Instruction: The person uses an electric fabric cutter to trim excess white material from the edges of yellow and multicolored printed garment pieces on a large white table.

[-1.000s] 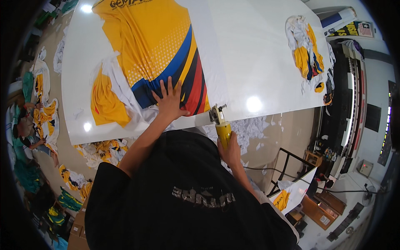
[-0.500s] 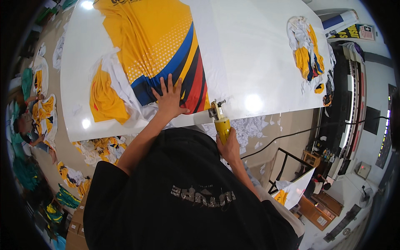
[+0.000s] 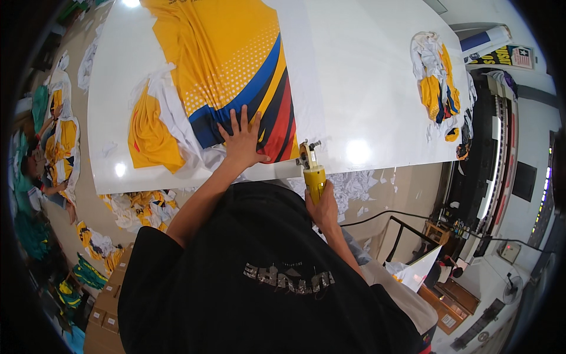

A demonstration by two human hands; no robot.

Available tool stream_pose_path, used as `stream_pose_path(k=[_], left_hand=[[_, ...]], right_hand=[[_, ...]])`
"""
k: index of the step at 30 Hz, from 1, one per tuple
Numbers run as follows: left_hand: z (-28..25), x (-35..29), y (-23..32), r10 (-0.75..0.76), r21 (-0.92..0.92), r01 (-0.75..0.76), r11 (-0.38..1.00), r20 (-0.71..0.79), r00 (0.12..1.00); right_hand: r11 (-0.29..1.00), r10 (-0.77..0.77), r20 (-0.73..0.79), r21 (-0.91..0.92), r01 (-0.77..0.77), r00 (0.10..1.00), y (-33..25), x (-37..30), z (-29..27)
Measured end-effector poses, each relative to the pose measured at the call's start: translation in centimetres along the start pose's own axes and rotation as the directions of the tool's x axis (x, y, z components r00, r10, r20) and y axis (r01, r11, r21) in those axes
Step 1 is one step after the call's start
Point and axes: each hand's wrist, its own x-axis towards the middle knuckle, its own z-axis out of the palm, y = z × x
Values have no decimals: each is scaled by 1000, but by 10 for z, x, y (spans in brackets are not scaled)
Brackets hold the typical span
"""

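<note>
White and glossy, the desk (image 3: 359, 88) spreads across the view, its near edge running just in front of the person. A yellow fabric panel (image 3: 218, 53) lies on it left of the middle, reaching from the far side down to the near edge; its lower part carries white dots and blue, dark, yellow and red bands, with a few folds along its left side. Toward the near left corner, a crumpled yellow-and-white piece (image 3: 152, 133) lies beside the panel. A bundle of yellow, white and dark cloth (image 3: 433, 88) lies along the right edge. White scraps (image 3: 348, 187) are strewn on the floor below the near edge.

A yellow cutter (image 3: 315, 177) with a metal head stands at that edge, its head just beside the panel's near right corner; whether they touch is unclear. The left hand (image 3: 243, 144) rests flat on the panel's banded end, fingers spread and gripping nothing. The right hand (image 3: 324, 207) has its fingers wrapped around the cutter's body.
</note>
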Motion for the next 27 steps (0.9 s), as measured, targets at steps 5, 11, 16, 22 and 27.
stream_pose_path(k=[5,11,16,22,27], left_hand=[[-2,-1,1,-7,12,7,1000,8,1000],[1,-1,0,5,9,-5,1000,-30,1000],[8,-1,-3,12,14,-11,1000,-79,997],[9,-1,-3,13,-14,-14,1000,-106,994],[13,0,-3,5,-9,-7,1000,-114,993]], right_hand=[[999,-23,-6,27,23,1000,-17,20,-3],[999,-31,-23,29,32,999,-27,50,-2],[997,-48,-17,53,48,999,-40,72,-6],[995,-95,-25,26,96,995,-54,107,-8],[993,-121,-6,5,121,993,-68,143,-12]])
